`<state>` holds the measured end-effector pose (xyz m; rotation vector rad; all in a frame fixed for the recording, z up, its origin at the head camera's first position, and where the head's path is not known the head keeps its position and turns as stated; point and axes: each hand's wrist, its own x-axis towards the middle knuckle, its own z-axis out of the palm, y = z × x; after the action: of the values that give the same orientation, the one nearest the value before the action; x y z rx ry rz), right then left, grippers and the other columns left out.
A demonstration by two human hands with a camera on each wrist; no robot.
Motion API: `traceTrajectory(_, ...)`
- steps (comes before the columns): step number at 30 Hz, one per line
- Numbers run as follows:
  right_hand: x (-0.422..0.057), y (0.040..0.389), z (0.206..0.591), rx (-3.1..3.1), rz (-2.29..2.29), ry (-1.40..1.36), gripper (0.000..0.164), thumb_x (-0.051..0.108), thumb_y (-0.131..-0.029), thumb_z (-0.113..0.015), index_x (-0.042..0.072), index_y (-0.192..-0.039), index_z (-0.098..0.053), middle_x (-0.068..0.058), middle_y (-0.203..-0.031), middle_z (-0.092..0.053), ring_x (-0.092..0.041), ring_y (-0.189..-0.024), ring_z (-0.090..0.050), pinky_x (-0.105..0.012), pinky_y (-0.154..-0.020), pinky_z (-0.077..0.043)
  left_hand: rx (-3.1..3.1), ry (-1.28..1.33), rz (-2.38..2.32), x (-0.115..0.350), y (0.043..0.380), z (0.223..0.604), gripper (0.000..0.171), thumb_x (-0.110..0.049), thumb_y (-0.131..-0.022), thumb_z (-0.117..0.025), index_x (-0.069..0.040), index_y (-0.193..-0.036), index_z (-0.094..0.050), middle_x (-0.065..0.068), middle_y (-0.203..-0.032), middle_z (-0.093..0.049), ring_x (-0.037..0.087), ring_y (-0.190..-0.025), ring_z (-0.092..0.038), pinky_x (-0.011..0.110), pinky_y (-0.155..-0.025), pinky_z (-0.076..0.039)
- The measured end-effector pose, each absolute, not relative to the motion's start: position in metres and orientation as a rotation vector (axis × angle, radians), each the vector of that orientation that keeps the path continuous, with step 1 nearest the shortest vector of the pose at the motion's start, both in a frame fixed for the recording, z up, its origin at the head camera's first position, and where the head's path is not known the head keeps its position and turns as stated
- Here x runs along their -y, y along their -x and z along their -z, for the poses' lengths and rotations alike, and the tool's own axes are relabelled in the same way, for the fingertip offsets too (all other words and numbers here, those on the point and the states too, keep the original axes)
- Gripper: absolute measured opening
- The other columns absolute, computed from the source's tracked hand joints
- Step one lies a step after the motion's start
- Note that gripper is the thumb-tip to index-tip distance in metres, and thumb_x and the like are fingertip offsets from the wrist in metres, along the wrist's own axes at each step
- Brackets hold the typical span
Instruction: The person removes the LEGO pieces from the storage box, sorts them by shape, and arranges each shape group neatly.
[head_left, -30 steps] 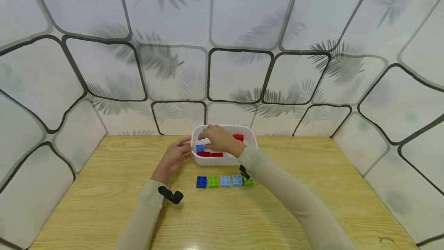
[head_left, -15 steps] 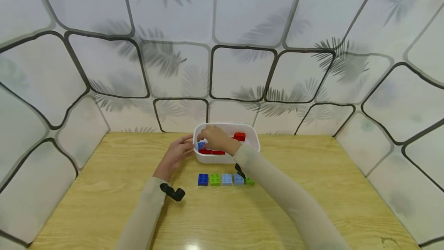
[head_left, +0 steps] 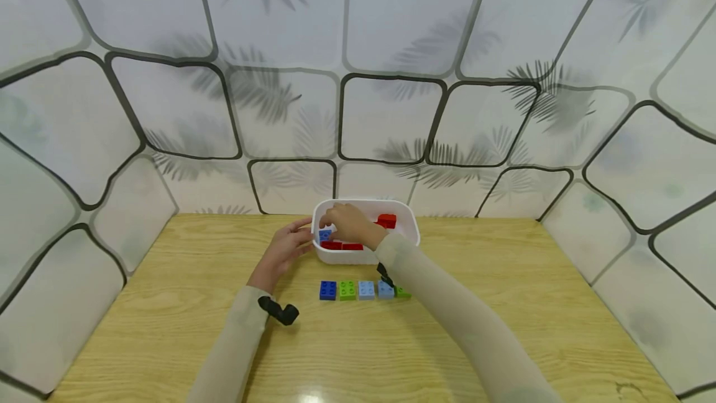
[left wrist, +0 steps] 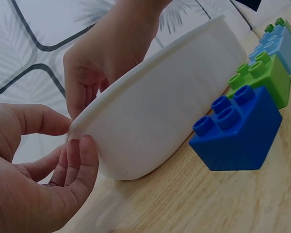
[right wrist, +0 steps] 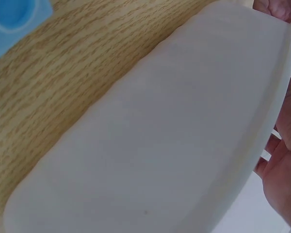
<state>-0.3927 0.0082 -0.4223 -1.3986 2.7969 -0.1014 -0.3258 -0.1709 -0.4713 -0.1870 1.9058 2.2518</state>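
A white plastic tub stands near the back of the table. My left hand is at its left end, fingertips touching the rim and the outer wall, as the left wrist view shows. Over the tub's left half is my right hand, reaching inside with bent fingers. Its thumb and index finger are apart, nothing visible between them; its lower fingertips are partly hidden. A blue toy brick lies just under that gap. Flat red bricks lie along the near wall, and more red bricks sit at the right.
In front of the tub runs a row of studded bricks: dark blue, green, light blue, another light blue, and a green brick partly behind my right sleeve. A patterned curtain surrounds the wooden table.
The head view has shifted slightly since the first frame. Both hands stay at the tub in nearly the same poses, and the bricks have not moved.
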Motion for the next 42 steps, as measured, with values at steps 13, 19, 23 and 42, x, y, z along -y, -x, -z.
traceTrajectory(13,0.001,0.393,0.423,-2.797,0.134,1.324,0.032,0.011,-0.088,-0.079,0.012,-0.12,-0.075,-0.007,-0.116,-0.073,-0.024,-0.111,-0.062,-0.042,-0.101,-0.05,-1.89,0.197,-2.249,0.172,0.325,0.469,0.055,-0.005,-0.102,-0.056,-0.007,-0.155,-0.041,0.02,-0.149,-0.049,0.016,-0.113,-0.06,0.035,-0.1,-0.054)
traceTrajectory(19,0.003,0.395,0.426,-2.814,0.108,1.281,0.033,0.014,-0.09,-0.078,0.014,-0.123,-0.074,-0.005,-0.119,-0.073,-0.023,-0.114,-0.061,-0.042,-0.104,-0.049,-1.896,0.193,-2.252,0.172,0.326,0.47,0.056,-0.004,-0.102,-0.055,-0.007,-0.155,-0.041,0.02,-0.15,-0.048,0.019,-0.118,-0.058,0.034,-0.101,-0.054)
traceTrajectory(23,0.003,0.397,0.429,-2.821,0.085,1.261,0.034,0.018,-0.09,-0.079,0.015,-0.124,-0.074,-0.004,-0.12,-0.072,-0.023,-0.115,-0.061,-0.041,-0.105,-0.049,-1.895,0.189,-2.255,0.171,0.325,0.469,0.056,-0.003,-0.101,-0.055,-0.005,-0.155,-0.041,0.02,-0.147,-0.05,0.02,-0.118,-0.058,0.029,-0.093,-0.055)
traceTrajectory(42,0.012,0.399,0.433,-2.827,0.038,1.245,0.031,0.024,-0.089,-0.081,0.015,-0.118,-0.076,-0.002,-0.117,-0.074,-0.022,-0.112,-0.062,-0.04,-0.104,-0.049,-1.882,0.172,-2.278,0.17,0.323,0.467,0.055,-0.002,-0.101,-0.054,-0.003,-0.155,-0.04,0.019,-0.141,-0.054,0.02,-0.117,-0.058,0.027,-0.091,-0.055)
